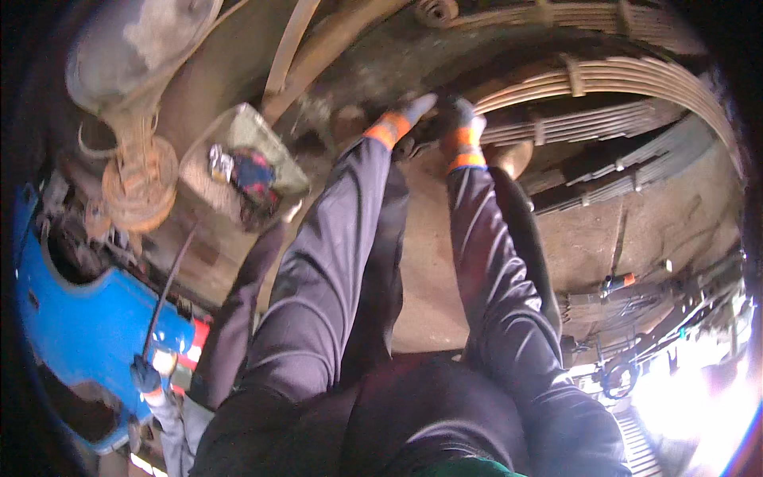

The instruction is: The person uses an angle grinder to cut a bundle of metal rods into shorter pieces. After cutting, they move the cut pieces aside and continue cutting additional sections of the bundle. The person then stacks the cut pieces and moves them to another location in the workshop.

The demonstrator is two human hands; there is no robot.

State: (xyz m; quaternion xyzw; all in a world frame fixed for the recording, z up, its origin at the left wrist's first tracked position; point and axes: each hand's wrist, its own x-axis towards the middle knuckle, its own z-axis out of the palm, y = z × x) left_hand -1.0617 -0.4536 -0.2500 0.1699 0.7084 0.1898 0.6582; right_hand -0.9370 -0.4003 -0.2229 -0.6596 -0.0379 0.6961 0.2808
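Note:
Both my hands wear dark gloves with orange cuffs and reach forward to the near-left end of a thick leaf spring (576, 78), a curved stack of rusty steel strips. My right hand (462, 127) is closed at that end, its fingers wrapped against the strips. My left hand (409, 113) is just left of it, over a dark spot; its fingers blend into the shadow, so their grip is unclear. Another leaf spring (572, 123) lies just on the near side of it, below my right hand's level.
A worn box (203, 171) with rags stands left of my arms, beside a rusty axle hub (139, 187). At lower left, another person's gloved hand (145, 375) holds a long bar (169, 286) in front of a blue vehicle panel (95, 318). An orange-handled tool (618, 282) lies right.

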